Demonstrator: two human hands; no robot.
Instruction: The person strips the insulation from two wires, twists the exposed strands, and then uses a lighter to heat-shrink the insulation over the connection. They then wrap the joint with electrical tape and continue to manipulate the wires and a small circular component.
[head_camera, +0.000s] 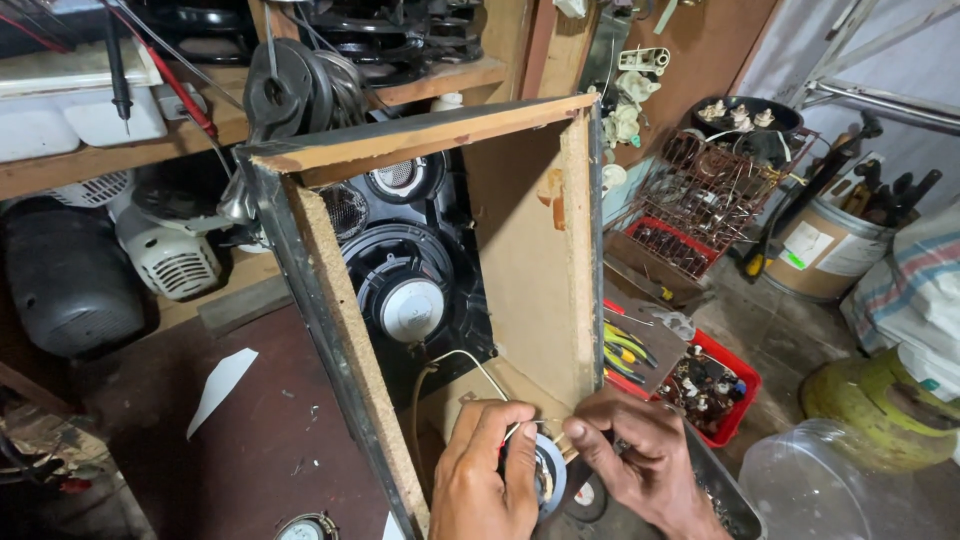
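A small round speaker (548, 472) sits at the near open edge of the wooden speaker cabinet (520, 250), held between both hands. The left hand (485, 480) grips its rim with closed fingers; the right hand (640, 460) pinches a thin white wire (470, 362) at its terminal. Judging by this, steady support and a gentle pull would spare the wire. A red tray (740, 385) lies to the right.
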